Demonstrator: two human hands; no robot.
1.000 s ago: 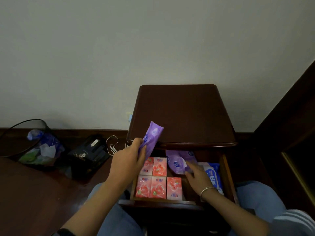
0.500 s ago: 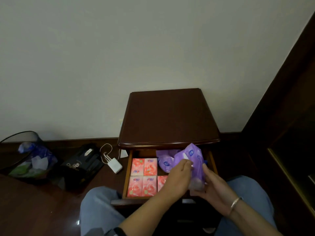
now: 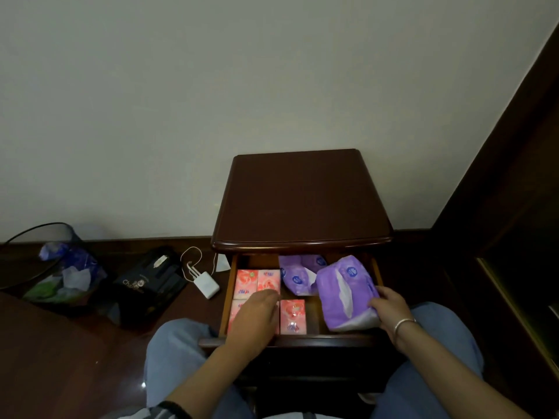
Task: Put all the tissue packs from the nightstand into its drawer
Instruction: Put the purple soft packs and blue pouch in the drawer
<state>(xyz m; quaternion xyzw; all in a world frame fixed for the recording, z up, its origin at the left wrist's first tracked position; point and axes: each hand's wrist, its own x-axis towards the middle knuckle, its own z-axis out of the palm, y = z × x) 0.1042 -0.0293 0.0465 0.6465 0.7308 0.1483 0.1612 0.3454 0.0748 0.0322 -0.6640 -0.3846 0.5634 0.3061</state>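
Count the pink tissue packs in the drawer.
4 visible in the drawer: one pink pack at the back-left corner, a second beside it, a third at front left partly under the left hand, a fourth right of that hand. The hand may hide another.

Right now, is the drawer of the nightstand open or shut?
Open. The drawer is pulled out from under the nightstand top, and pink tissue packs lie visible inside it.

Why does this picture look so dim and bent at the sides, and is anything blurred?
Head view: dim, flat light swallows detail on the dark wooden nightstand; the wide lens tilts the dark wood panel at right; a small glare spot sits on the glossy floor; the pink tissue packs and the purple soft tissue pack in the right hand show colour, but their print is blurred.
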